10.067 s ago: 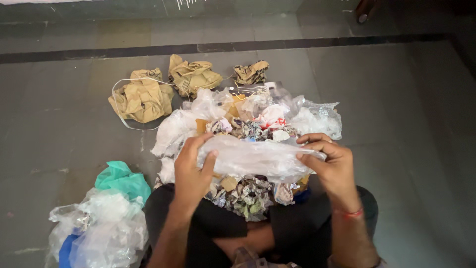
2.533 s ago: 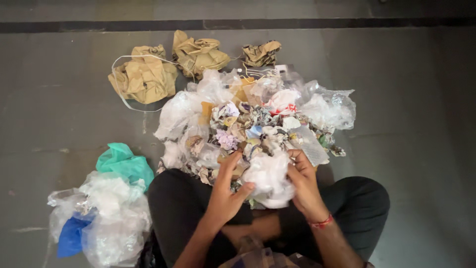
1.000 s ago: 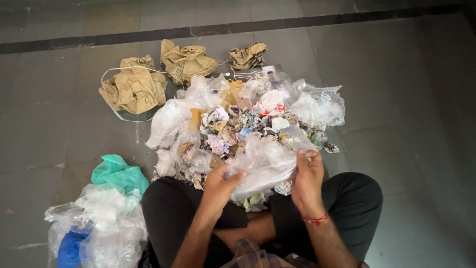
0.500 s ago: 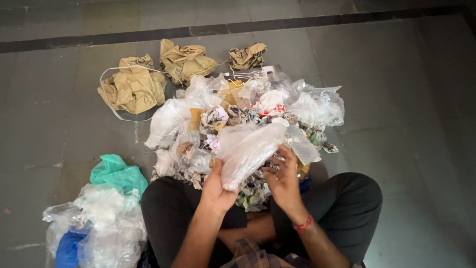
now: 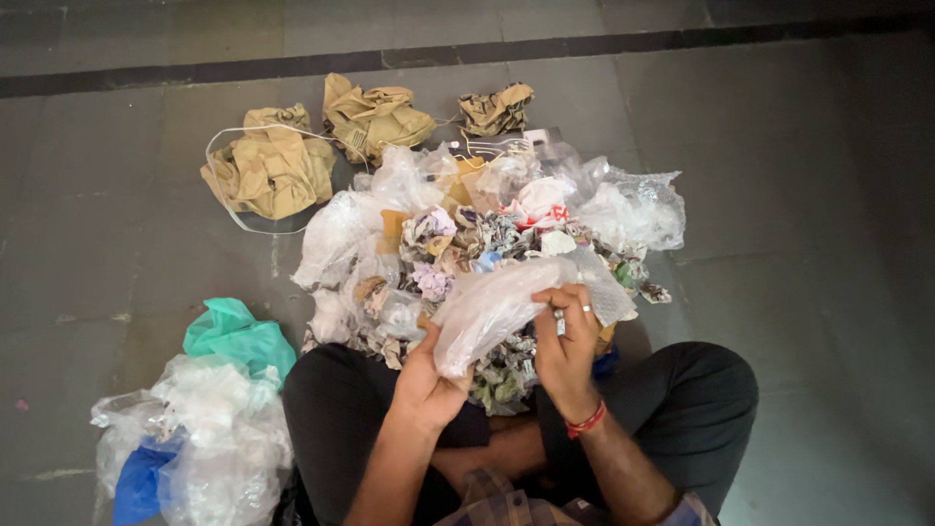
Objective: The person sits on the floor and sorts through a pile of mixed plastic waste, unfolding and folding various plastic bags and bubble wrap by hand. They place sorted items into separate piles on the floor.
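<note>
- Gripping a crumpled clear plastic bag (image 5: 502, 307) above the lap, the left hand (image 5: 429, 375) clamps its lower end.
- The right hand (image 5: 565, 341) pinches the upper edge, apparently stretching it flat.
- It hangs over a heap of mixed crumpled paper and plastic scraps (image 5: 467, 244) on the grey floor (image 5: 799, 195).

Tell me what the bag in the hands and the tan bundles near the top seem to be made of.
The bag, held by the left hand and right hand, looks like thin clear plastic film: glossy, see-through, softly creased. The tan bundles look like crumpled brown paper: matte, with sharp stiff folds, though cloth can't be ruled out.
</note>
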